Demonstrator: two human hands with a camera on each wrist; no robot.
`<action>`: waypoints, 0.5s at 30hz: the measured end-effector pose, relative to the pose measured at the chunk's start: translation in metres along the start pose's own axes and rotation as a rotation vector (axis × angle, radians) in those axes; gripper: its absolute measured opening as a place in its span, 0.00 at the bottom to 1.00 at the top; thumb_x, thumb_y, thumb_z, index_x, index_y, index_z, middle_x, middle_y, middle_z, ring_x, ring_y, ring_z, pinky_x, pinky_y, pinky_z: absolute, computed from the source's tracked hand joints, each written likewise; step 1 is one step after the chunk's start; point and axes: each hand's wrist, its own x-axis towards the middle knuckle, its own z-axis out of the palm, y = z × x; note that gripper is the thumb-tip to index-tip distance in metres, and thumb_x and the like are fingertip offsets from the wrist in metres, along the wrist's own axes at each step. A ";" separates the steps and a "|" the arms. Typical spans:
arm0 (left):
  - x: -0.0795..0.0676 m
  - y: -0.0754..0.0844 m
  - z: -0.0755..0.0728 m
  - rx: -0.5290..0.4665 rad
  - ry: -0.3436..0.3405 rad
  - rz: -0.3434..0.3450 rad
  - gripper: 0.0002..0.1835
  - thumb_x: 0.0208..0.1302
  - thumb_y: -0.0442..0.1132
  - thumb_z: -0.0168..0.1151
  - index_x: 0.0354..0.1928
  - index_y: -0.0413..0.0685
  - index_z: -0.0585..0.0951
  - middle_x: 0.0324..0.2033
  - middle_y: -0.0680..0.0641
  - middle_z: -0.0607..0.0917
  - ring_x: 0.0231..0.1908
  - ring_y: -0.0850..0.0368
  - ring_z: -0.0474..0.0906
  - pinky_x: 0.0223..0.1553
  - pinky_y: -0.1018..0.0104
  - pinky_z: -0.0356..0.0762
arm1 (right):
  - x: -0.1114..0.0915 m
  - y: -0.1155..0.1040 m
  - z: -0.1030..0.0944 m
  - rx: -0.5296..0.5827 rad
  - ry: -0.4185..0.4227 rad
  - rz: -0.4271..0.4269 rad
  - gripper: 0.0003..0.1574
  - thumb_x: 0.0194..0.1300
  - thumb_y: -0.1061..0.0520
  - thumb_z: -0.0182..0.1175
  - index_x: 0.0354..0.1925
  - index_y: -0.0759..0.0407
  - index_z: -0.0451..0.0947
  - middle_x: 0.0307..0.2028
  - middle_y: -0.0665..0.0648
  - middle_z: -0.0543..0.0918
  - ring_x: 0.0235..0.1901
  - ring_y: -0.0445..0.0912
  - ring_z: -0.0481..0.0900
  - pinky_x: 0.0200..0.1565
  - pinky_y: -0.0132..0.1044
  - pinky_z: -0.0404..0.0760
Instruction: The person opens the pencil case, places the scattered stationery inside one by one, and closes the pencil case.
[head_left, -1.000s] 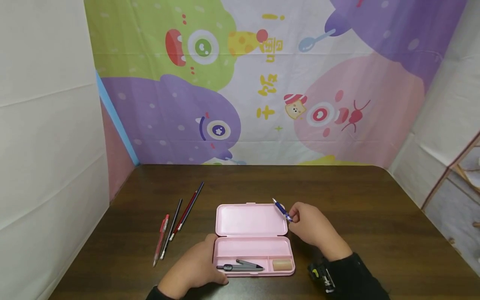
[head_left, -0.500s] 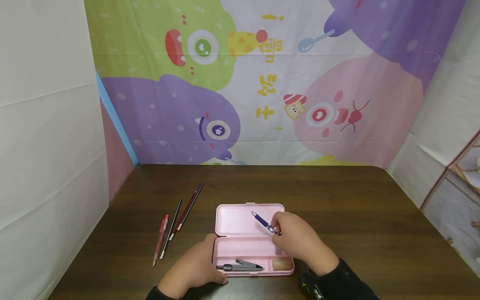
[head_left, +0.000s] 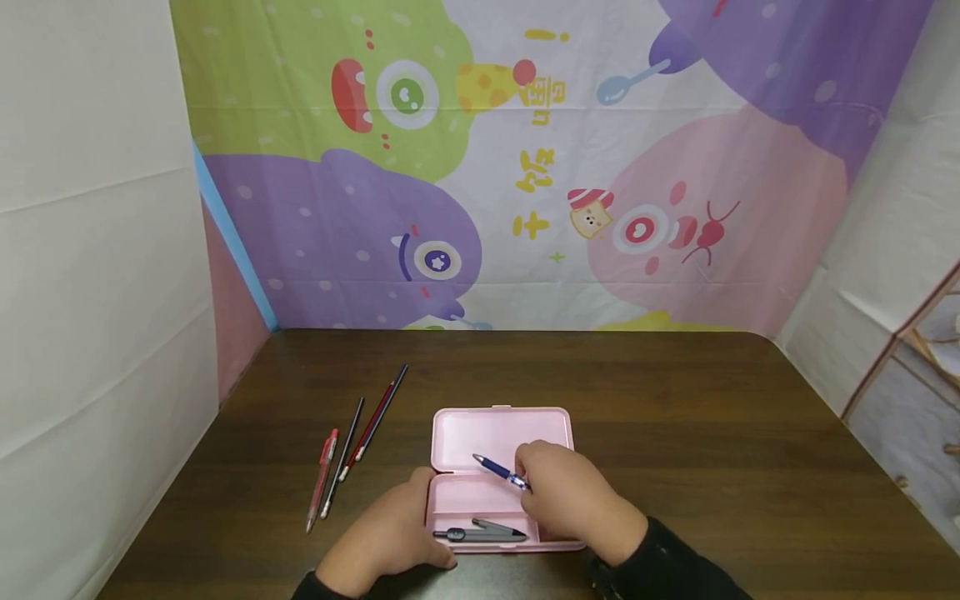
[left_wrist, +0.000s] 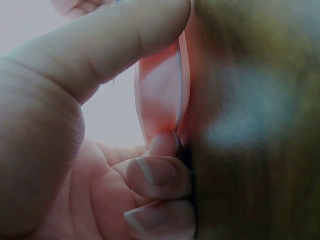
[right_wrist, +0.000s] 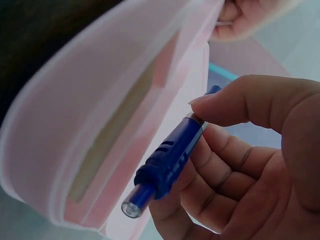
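A pink pencil case [head_left: 501,433] lies unfolded on the table, lid toward the back. My left hand [head_left: 393,525] holds its left side, thumb at one edge and fingers curled against the other, as the left wrist view shows. Between thumb and fingers, my right hand [head_left: 572,493] pinches a blue click pen [head_left: 497,469] over the case, its tip pointing left and away. A grey drawing compass [head_left: 480,536] rests in the front compartment. The tan block [right_wrist: 112,132] in the small compartment shows in the right wrist view; in the head view my right hand hides it.
Left of the case lie a red pen [head_left: 322,481], a dark pencil [head_left: 342,457], a red pencil [head_left: 367,430] and a dark blue pencil [head_left: 384,408]. A cartoon-print cloth [head_left: 525,275] hangs behind the brown table [head_left: 697,417].
My right hand has carried the blue pen leftward and nearer, from beside the lid's right edge to over the case's middle. The left hand has stayed in place.
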 end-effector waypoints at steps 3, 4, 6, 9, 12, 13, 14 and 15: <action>0.000 0.000 0.000 0.002 0.006 0.009 0.52 0.27 0.49 0.83 0.57 0.35 0.67 0.39 0.44 0.80 0.35 0.52 0.75 0.39 0.49 0.75 | 0.001 -0.005 0.001 -0.029 -0.025 -0.014 0.07 0.55 0.56 0.67 0.32 0.53 0.77 0.24 0.46 0.73 0.23 0.41 0.70 0.28 0.37 0.74; 0.000 0.000 0.000 0.004 0.009 0.011 0.52 0.27 0.49 0.83 0.56 0.35 0.67 0.39 0.44 0.80 0.35 0.52 0.75 0.38 0.50 0.75 | 0.001 -0.006 0.001 -0.041 -0.029 -0.022 0.08 0.55 0.56 0.67 0.32 0.54 0.77 0.24 0.47 0.73 0.23 0.41 0.70 0.28 0.38 0.74; 0.000 0.000 0.000 -0.001 0.006 0.013 0.52 0.27 0.49 0.83 0.57 0.36 0.67 0.38 0.44 0.80 0.35 0.52 0.75 0.38 0.50 0.75 | 0.001 -0.008 0.002 -0.066 -0.035 -0.041 0.09 0.54 0.56 0.68 0.33 0.54 0.78 0.24 0.47 0.74 0.23 0.41 0.70 0.29 0.39 0.76; 0.000 0.000 0.000 -0.006 -0.003 0.010 0.52 0.27 0.49 0.83 0.57 0.36 0.67 0.39 0.44 0.80 0.35 0.52 0.75 0.39 0.49 0.75 | 0.002 -0.008 0.004 -0.120 -0.039 -0.088 0.10 0.53 0.56 0.69 0.33 0.54 0.77 0.25 0.48 0.75 0.25 0.41 0.72 0.32 0.40 0.78; 0.000 -0.001 0.000 -0.011 -0.011 0.007 0.52 0.27 0.49 0.83 0.58 0.36 0.67 0.40 0.44 0.81 0.35 0.52 0.75 0.39 0.50 0.75 | 0.002 -0.008 0.007 -0.178 -0.038 -0.132 0.11 0.53 0.55 0.69 0.33 0.53 0.77 0.26 0.49 0.76 0.26 0.42 0.74 0.34 0.40 0.80; 0.000 -0.001 0.000 -0.012 -0.011 0.007 0.52 0.27 0.49 0.83 0.58 0.36 0.67 0.40 0.44 0.81 0.35 0.52 0.75 0.39 0.50 0.75 | 0.002 -0.008 0.008 -0.194 -0.036 -0.143 0.11 0.53 0.55 0.69 0.34 0.54 0.77 0.26 0.49 0.77 0.27 0.42 0.75 0.35 0.40 0.81; 0.000 -0.001 0.000 -0.014 -0.013 0.004 0.52 0.27 0.49 0.83 0.58 0.36 0.67 0.40 0.44 0.80 0.35 0.52 0.75 0.39 0.50 0.75 | 0.002 -0.008 0.009 -0.207 -0.035 -0.149 0.11 0.54 0.54 0.69 0.35 0.54 0.78 0.27 0.49 0.77 0.28 0.43 0.76 0.36 0.40 0.81; 0.000 -0.001 0.000 -0.015 -0.012 0.004 0.52 0.27 0.48 0.83 0.58 0.36 0.67 0.39 0.44 0.80 0.35 0.52 0.75 0.39 0.50 0.75 | 0.002 -0.008 0.010 -0.220 -0.030 -0.155 0.11 0.54 0.54 0.69 0.36 0.54 0.78 0.27 0.50 0.78 0.29 0.43 0.77 0.36 0.41 0.82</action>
